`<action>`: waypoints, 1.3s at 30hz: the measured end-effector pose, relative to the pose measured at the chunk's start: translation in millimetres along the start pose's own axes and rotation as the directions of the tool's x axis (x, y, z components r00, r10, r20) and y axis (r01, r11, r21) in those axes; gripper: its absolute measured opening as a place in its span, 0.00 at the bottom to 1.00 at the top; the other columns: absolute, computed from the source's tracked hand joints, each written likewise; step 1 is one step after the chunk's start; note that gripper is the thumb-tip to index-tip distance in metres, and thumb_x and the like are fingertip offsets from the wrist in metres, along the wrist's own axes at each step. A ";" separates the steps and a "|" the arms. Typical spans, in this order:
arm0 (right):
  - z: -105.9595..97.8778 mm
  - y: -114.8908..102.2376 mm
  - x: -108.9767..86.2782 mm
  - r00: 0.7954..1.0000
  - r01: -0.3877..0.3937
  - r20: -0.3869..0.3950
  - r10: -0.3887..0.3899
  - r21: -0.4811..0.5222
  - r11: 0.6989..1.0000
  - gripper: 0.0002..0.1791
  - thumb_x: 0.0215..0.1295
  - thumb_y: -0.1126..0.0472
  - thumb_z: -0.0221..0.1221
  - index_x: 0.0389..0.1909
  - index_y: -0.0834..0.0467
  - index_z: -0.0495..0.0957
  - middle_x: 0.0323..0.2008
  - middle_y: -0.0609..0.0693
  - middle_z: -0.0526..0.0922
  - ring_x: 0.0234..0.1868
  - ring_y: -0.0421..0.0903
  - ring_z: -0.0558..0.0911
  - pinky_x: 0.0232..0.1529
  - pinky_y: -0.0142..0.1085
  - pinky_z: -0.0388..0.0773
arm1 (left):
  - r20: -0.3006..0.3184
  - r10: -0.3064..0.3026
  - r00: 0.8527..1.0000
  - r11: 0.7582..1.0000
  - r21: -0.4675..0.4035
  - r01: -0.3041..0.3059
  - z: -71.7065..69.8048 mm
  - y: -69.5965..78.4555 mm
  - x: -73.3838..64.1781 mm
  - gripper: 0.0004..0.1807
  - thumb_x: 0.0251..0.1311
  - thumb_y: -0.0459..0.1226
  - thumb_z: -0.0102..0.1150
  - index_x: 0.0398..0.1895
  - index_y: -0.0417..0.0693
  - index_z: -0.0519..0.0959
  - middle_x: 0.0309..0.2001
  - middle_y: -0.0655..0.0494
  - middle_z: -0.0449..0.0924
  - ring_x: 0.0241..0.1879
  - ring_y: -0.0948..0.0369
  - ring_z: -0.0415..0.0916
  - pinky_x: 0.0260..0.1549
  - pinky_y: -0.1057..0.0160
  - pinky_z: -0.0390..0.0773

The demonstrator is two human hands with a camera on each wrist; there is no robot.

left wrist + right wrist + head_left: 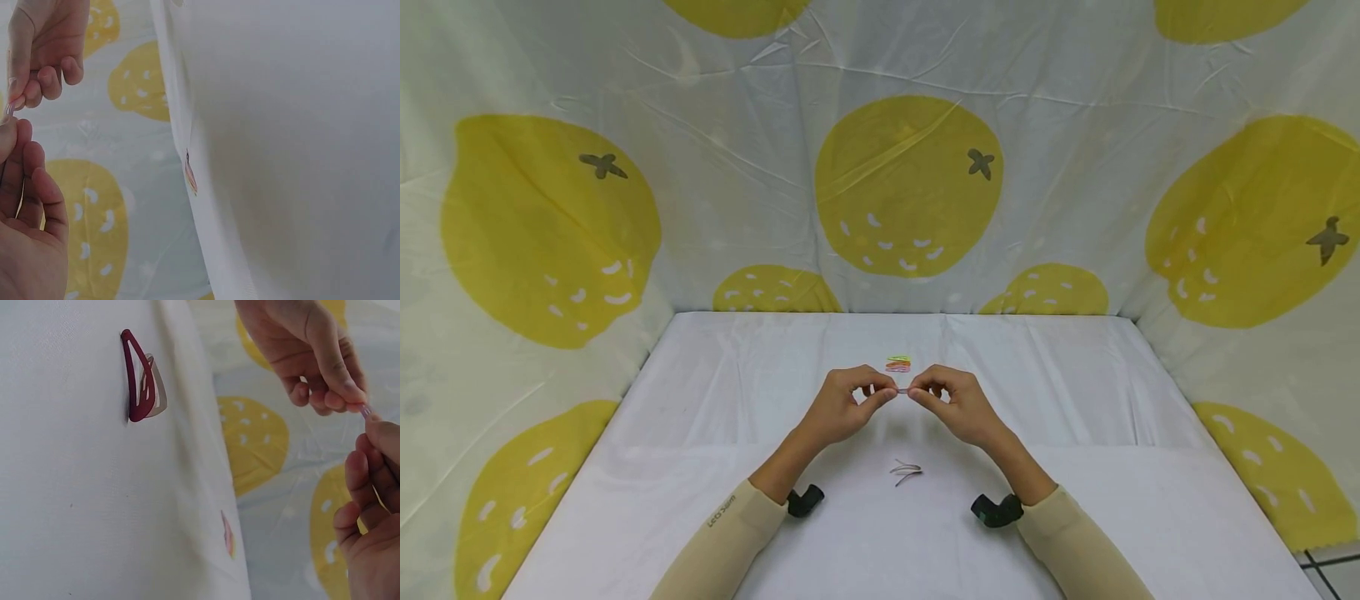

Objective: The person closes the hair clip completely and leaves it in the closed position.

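My left hand (842, 407) and right hand (958, 407) meet above the white table. Between their thumbs and fingertips they pinch the two ends of a small pale purple snap hair clip (367, 411). Most of this clip is hidden by the fingers. On the table beyond the hands lies a neat row of hair clips (898, 365) in yellow, orange and pink. Nearer to me is a loose group of hair clips (910, 473); in the right wrist view a dark red clip (132, 394) overlaps a beige clip (161, 394).
A white cloth covers the table (1060, 392). Around its back and sides hangs a pale curtain (1075, 192) printed with large yellow lemons. A dark wrist camera (806, 501) is strapped at the left sleeve, another wrist camera (997, 511) at the right.
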State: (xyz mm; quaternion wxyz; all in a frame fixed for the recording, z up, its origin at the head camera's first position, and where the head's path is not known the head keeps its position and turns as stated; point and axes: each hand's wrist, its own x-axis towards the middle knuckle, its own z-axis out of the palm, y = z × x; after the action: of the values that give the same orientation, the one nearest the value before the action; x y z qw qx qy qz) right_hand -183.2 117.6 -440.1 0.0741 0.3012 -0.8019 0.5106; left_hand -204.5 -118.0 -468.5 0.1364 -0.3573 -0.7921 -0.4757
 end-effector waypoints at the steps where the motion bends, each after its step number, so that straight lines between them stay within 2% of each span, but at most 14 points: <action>1: 0.0 0.5 -0.2 1.000 -0.004 -0.003 0.004 -0.003 1.000 0.02 0.69 0.67 0.65 0.38 0.60 0.86 0.31 0.51 0.84 0.32 0.40 0.72 0.34 0.32 0.69 | 0.002 0.000 1.000 1.000 0.003 0.000 0.0 0.1 0.2 0.04 0.67 0.39 0.68 0.38 0.49 0.89 0.32 0.63 0.86 0.32 0.67 0.77 0.33 0.65 0.79; 5: 0.5 3.1 -0.7 1.000 -0.023 -0.021 0.023 -0.011 1.000 0.02 0.68 0.67 0.66 0.37 0.61 0.86 0.31 0.51 0.85 0.32 0.40 0.73 0.34 0.38 0.72 | 0.002 -0.016 1.000 1.000 0.008 0.016 0.4 0.2 0.4 0.03 0.67 0.40 0.68 0.38 0.52 0.89 0.32 0.63 0.86 0.32 0.67 0.77 0.33 0.63 0.81; 12: 2.6 9.0 -2.1 0.996 -0.070 -0.052 0.069 -0.007 0.998 0.04 0.68 0.65 0.67 0.37 0.63 0.86 0.30 0.52 0.85 0.32 0.40 0.74 0.35 0.34 0.72 | -0.002 -0.081 0.997 0.996 0.048 0.081 4.9 -5.2 -2.0 0.03 0.67 0.43 0.68 0.39 0.58 0.88 0.34 0.65 0.87 0.33 0.69 0.79 0.33 0.65 0.81; 14: 3.3 10.7 -2.4 0.995 -0.081 -0.061 0.080 -0.004 0.997 0.02 0.67 0.66 0.67 0.37 0.61 0.86 0.30 0.52 0.85 0.31 0.40 0.74 0.35 0.36 0.72 | -0.006 -0.097 0.995 0.993 0.061 0.097 6.5 -7.0 -2.7 0.03 0.67 0.43 0.69 0.39 0.58 0.88 0.34 0.66 0.87 0.32 0.69 0.79 0.33 0.64 0.81; 19: 7.5 29.8 -1.5 0.991 -0.112 -0.079 0.110 -0.016 0.994 0.03 0.64 0.67 0.69 0.35 0.58 0.86 0.29 0.52 0.84 0.31 0.42 0.74 0.34 0.45 0.73 | -0.020 -0.132 0.991 0.988 0.080 0.133 8.2 -10.0 -3.2 0.04 0.65 0.45 0.70 0.37 0.59 0.88 0.32 0.67 0.87 0.31 0.70 0.79 0.32 0.59 0.82; 21: 9.4 40.9 -1.2 0.990 -0.118 -0.076 0.116 -0.024 0.993 0.03 0.64 0.67 0.70 0.36 0.57 0.86 0.29 0.52 0.85 0.31 0.43 0.75 0.34 0.45 0.73 | -0.022 -0.143 0.990 0.986 0.086 0.144 8.0 -10.6 -3.5 0.04 0.65 0.45 0.70 0.37 0.59 0.89 0.31 0.67 0.87 0.31 0.70 0.79 0.31 0.58 0.82; 28: 8.7 56.8 -2.7 0.993 -0.105 -0.054 0.104 -0.022 0.994 0.03 0.66 0.60 0.70 0.38 0.52 0.87 0.32 0.47 0.86 0.32 0.43 0.77 0.33 0.33 0.71 | 0.037 -0.185 0.982 0.977 0.116 0.180 5.6 -14.1 -2.2 0.04 0.66 0.45 0.69 0.39 0.58 0.88 0.31 0.68 0.86 0.31 0.70 0.79 0.33 0.65 0.80; 33: 5.6 59.3 0.0 0.995 -0.091 -0.044 0.090 -0.027 0.996 0.02 0.68 0.55 0.68 0.39 0.47 0.88 0.33 0.42 0.87 0.31 0.41 0.76 0.34 0.32 0.71 | 0.057 -0.213 0.975 0.971 0.127 0.204 3.3 -17.8 1.4 0.05 0.67 0.45 0.68 0.39 0.58 0.89 0.31 0.69 0.86 0.31 0.70 0.79 0.33 0.66 0.80; 39: 3.8 65.8 6.9 0.995 -0.096 -0.037 0.093 -0.090 0.991 0.03 0.69 0.52 0.67 0.39 0.45 0.88 0.34 0.39 0.87 0.31 0.40 0.76 0.32 0.32 0.73 | 0.064 -0.248 0.967 0.959 0.156 0.236 2.7 -22.4 6.7 0.05 0.67 0.46 0.68 0.38 0.58 0.89 0.29 0.68 0.85 0.30 0.70 0.78 0.32 0.67 0.79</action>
State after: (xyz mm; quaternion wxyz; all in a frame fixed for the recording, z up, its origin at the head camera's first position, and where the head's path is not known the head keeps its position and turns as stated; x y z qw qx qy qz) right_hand -224.8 131.1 -489.9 0.0765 0.2506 -0.8365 0.4812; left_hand -224.5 -119.3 -480.8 0.0703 -0.2660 -0.8678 -0.4139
